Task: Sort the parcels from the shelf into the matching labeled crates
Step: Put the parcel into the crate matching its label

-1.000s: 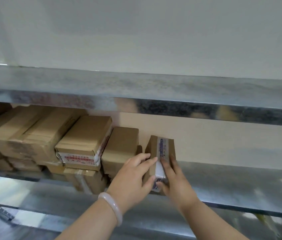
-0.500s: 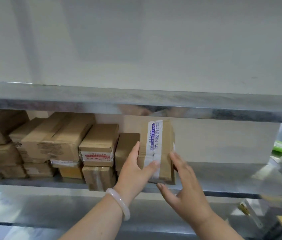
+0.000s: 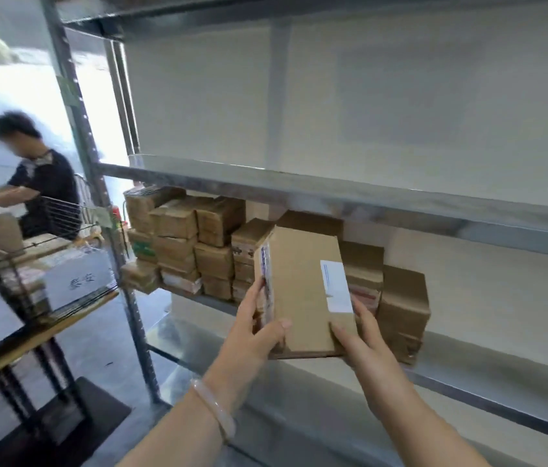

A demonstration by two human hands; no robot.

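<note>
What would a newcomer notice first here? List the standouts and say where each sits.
First, the brown parcel at centre, held before the metal shelf by the left hand on its left edge and the right hand at its lower right corner. Behind it, stacked parcels crowd the shelf's left end. Far left, another person stands beyond wire crates.

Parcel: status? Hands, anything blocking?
Left hand and right hand both grip parcel. Parcel held in front of shelf stack. Wire crates left, past rack post.
</note>
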